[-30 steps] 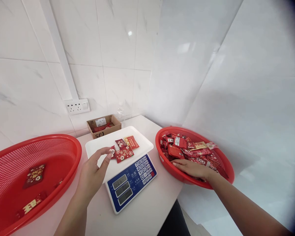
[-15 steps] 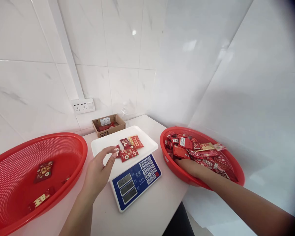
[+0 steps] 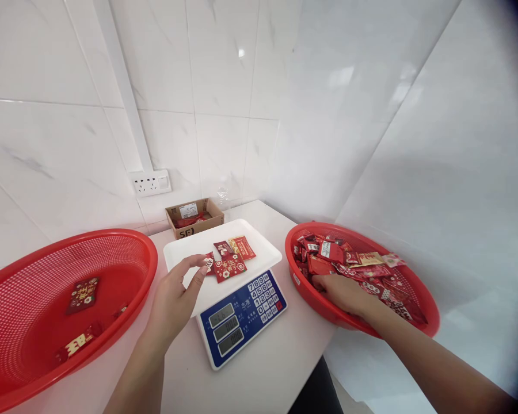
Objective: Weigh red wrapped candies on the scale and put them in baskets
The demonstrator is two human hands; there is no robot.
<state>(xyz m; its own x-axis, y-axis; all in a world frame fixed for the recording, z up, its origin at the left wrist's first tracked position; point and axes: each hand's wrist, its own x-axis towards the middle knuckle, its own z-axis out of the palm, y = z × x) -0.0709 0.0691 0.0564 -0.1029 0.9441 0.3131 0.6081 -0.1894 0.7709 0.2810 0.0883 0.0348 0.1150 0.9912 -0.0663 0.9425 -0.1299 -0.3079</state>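
My left hand (image 3: 176, 293) is over the left side of a white weighing pan (image 3: 179, 253), thumb and forefinger pinched at the edge of a small red packet (image 3: 209, 263). Beside that packet, a larger red packet with flower prints (image 3: 229, 268), a small dark red packet (image 3: 223, 248) and a red-and-gold packet (image 3: 244, 247) rest on the pan. My right hand (image 3: 343, 294) reaches into the right red basket (image 3: 300, 292), its fingers curled among a heap of red snack packets (image 3: 366, 270). Its fingertips are hidden, so what they grip does not show.
The scale's blue panel (image 3: 242, 316) faces me with keys and displays. Left stands another red basket (image 3: 149, 276) with a few packets inside. Behind the scale sits an open cardboard box (image 3: 211, 215) holding red items. Tiled walls close in the back and right.
My right hand has risen slightly in the basket and its fingers are more curled. My left hand keeps its place by the small packet. The whole view has shifted a little.
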